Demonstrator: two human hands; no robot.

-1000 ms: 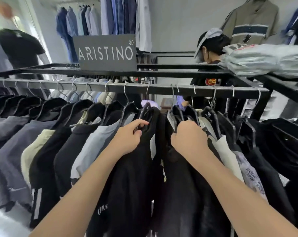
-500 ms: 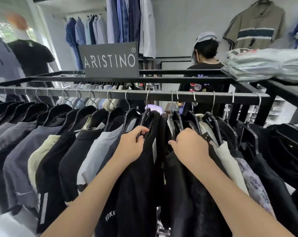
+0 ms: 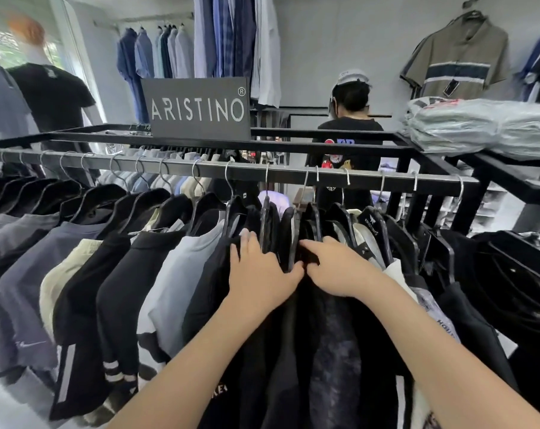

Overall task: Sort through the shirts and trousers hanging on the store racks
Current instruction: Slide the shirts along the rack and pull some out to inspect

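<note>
A metal rail (image 3: 364, 177) carries a row of shirts on black hangers, grey, cream and pale blue to the left, mostly black in the middle and right. My left hand (image 3: 260, 275) lies with straight fingers on the shoulder of a black shirt (image 3: 222, 292) at the middle of the row, its fingertips slipped in between the garments. Close beside it, my right hand (image 3: 335, 269) pinches the dark fabric of the neighbouring black shirt (image 3: 309, 258) between fingers and thumb. A hanger (image 3: 370, 226) printed ARISTINO hangs just right of that hand.
A grey ARISTINO sign (image 3: 197, 108) stands on the rack's black top frame (image 3: 324, 146). Folded bagged clothes (image 3: 482, 126) lie on the shelf at right. A person in a white cap (image 3: 350, 119) stands behind the rack. Blue shirts (image 3: 157, 57) hang on the far wall, mannequins at left.
My hands have drawn together until they nearly touch. The left hand has let go of the hanger and now lies flat on the black shirt. The view has tilted down a little.
</note>
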